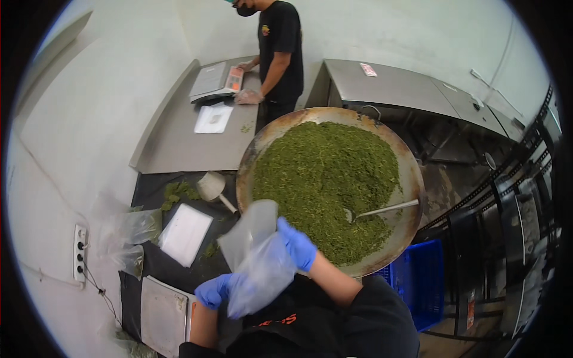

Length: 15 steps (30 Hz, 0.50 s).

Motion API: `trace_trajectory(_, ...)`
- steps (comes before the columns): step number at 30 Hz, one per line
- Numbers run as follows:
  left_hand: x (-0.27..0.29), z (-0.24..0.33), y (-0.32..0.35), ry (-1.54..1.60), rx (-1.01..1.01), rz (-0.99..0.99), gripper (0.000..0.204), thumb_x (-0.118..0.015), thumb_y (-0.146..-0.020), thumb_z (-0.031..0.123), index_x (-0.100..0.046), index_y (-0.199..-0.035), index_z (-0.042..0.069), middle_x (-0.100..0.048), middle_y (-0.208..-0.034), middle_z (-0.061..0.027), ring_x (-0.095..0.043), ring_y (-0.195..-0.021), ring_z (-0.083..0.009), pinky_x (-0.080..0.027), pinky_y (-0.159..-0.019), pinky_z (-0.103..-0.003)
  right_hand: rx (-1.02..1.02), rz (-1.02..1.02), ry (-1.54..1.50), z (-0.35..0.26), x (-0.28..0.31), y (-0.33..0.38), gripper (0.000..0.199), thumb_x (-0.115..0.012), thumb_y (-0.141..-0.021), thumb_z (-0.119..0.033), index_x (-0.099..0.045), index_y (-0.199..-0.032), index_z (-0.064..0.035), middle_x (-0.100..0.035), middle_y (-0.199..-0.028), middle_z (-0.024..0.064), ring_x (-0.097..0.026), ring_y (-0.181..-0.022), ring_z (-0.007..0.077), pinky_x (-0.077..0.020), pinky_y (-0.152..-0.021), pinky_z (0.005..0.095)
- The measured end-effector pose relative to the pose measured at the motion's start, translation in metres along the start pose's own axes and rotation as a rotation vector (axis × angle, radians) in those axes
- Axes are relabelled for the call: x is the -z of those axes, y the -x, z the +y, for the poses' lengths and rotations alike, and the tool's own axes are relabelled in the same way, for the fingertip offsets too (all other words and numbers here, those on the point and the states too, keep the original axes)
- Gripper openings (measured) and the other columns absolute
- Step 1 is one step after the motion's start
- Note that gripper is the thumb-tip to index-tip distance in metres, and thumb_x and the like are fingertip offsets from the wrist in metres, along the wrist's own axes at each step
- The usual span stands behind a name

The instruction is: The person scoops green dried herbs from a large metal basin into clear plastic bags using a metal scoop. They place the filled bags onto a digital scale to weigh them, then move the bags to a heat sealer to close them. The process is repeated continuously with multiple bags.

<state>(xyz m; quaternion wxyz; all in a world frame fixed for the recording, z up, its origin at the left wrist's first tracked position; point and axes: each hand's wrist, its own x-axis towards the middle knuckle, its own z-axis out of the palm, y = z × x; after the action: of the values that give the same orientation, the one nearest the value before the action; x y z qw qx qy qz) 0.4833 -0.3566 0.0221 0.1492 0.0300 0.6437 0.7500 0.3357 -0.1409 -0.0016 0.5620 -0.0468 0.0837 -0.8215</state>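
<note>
A clear plastic bag [262, 277] hangs between my two blue-gloved hands in front of my chest. My left hand [215, 290] is closed on its lower left side. My right hand [297, 244] grips the bag's right side, close to the rim of a wide pan [412, 179]. Above the bag's body stands a smooth, pale grey, see-through part [253, 224]; I cannot tell whether it is the bag's mouth or a separate piece. Chopped green leaves [325, 179] heap up in the pan. A long-handled ladle [388, 209] rests in them.
Left of the pan lie a metal scoop [212, 186], stacked white sheets [186, 234], filled clear bags [137, 227] and a scale [164, 313]. Beyond, a co-worker [280, 53] touches another scale [215, 80]. Right: a blue crate [427, 280] and a black rack [477, 262].
</note>
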Motion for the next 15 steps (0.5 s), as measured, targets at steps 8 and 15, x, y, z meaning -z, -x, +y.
trace_trajectory(8,-0.041,0.011,-0.083,-0.374,0.003,0.039,0.038,-0.046,-0.092,0.030,-0.055,-0.113,0.000,-0.059,-0.107,-0.0102,-0.056,-0.097,-0.0156,-0.047,-0.083,-0.031,0.159,0.482,0.835,-0.013,-0.029,0.053,0.025,-0.057,-0.084,-0.012,-0.059,-0.106,0.0005,-0.062,-0.103,0.0099,-0.059,-0.091,0.0159,-0.0472,-0.082,0.0292)
trace_trajectory(15,-0.071,-0.038,-0.124,0.573,0.291,-0.019,0.044,-0.043,-0.093,0.029,-0.040,-0.129,0.004,-0.051,-0.121,-0.0088,-0.051,-0.106,-0.0167,-0.041,-0.093,-0.035,0.199,0.001,0.162,-0.013,0.032,0.053,0.037,-0.043,-0.091,-0.030,-0.052,-0.116,-0.0041,-0.053,-0.120,0.0108,-0.050,-0.109,0.0203,-0.0378,-0.097,0.0358)
